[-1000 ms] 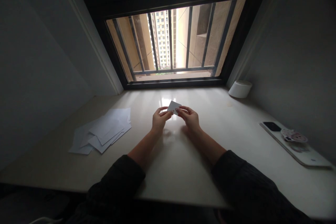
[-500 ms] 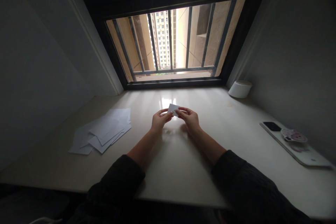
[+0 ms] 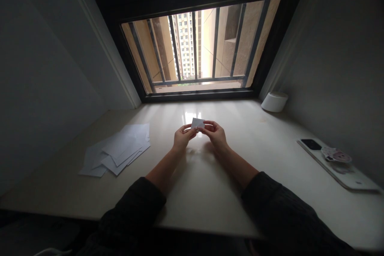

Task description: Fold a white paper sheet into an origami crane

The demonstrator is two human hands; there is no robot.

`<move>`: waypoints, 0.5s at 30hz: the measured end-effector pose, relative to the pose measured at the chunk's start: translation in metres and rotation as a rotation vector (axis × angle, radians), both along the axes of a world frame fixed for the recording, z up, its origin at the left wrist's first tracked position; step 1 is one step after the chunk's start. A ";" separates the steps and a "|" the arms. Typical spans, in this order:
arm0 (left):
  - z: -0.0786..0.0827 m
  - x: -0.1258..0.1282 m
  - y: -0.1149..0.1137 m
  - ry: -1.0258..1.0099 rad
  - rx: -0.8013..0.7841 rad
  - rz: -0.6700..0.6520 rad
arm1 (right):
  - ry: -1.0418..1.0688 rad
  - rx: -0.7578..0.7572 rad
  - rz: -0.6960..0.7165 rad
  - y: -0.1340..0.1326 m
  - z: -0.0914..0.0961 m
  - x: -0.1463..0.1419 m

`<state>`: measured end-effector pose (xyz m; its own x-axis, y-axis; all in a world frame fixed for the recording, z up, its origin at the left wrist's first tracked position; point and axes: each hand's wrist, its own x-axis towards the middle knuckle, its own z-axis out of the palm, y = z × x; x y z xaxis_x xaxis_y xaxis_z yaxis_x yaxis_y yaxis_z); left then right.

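Note:
A small folded piece of white paper (image 3: 198,123) is held up between my two hands, a little above the pale tabletop. My left hand (image 3: 181,137) pinches its left and lower edge, with the thumb in front. On the other side, my right hand (image 3: 216,134) grips the right edge, its thumb pressed along the bottom near the left thumb. The fingers behind the paper are partly hidden. To the left lies a loose pile of white paper sheets (image 3: 123,147), apart from both hands.
A white phone (image 3: 354,178) with a round cartoon grip lies on the right of the pale counter (image 3: 204,200). In the back right corner stands a white rounded object (image 3: 274,102). Behind the counter is a dark-framed window (image 3: 192,97) with bars outside.
My right thumb and fingers have shifted slightly on the paper, and more of its face now shows as a squarer shape. The arms stay in the same place.

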<state>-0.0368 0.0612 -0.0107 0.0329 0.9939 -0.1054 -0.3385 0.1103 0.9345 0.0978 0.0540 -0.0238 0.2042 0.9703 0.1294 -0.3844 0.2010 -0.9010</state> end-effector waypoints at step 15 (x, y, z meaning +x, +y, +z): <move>0.000 -0.004 0.004 0.051 0.026 0.005 | 0.021 -0.183 0.048 0.005 -0.003 0.005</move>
<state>-0.0413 0.0656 -0.0109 0.0227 0.9965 -0.0805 -0.2908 0.0836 0.9531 0.1030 0.0594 -0.0268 0.1583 0.9859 -0.0542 -0.4086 0.0155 -0.9126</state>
